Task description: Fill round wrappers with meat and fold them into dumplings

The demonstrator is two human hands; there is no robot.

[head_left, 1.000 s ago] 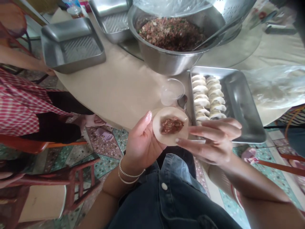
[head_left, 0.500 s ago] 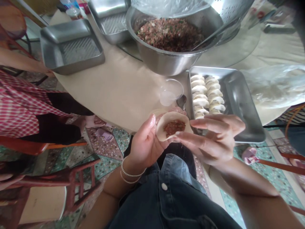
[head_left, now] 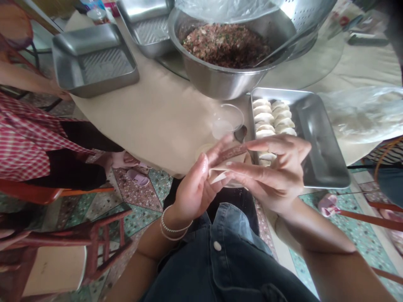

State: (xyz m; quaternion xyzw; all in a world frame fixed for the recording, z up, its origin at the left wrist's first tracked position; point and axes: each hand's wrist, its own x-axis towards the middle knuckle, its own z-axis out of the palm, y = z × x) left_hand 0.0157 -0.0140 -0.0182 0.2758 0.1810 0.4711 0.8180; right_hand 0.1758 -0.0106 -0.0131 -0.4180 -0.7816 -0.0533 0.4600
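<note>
My left hand (head_left: 190, 188) cradles a dumpling (head_left: 219, 174), its wrapper partly folded over. The thumb and fingers of my right hand (head_left: 278, 174) pinch the wrapper from the other side, so most of the filling is hidden. Just beyond my hands, a small clear plastic bowl (head_left: 231, 112) rests on the table beside a metal spoon (head_left: 241, 132). To the right, a metal tray (head_left: 321, 126) carries two rows of folded dumplings (head_left: 264, 117); my right hand covers the near end of them.
A large steel bowl (head_left: 217, 82) of minced filling (head_left: 223, 44) stands behind, a utensil handle leaning out. Two metal trays lie at the left, the nearer one (head_left: 103, 84) by a co-worker's hand (head_left: 63, 93). A plastic bag (head_left: 368, 113) lies right. A wooden chair (head_left: 94, 251) stands left.
The wrapper was lying open with its filling showing; now it is folded over. My right hand has shifted a little left, closer to my left hand.
</note>
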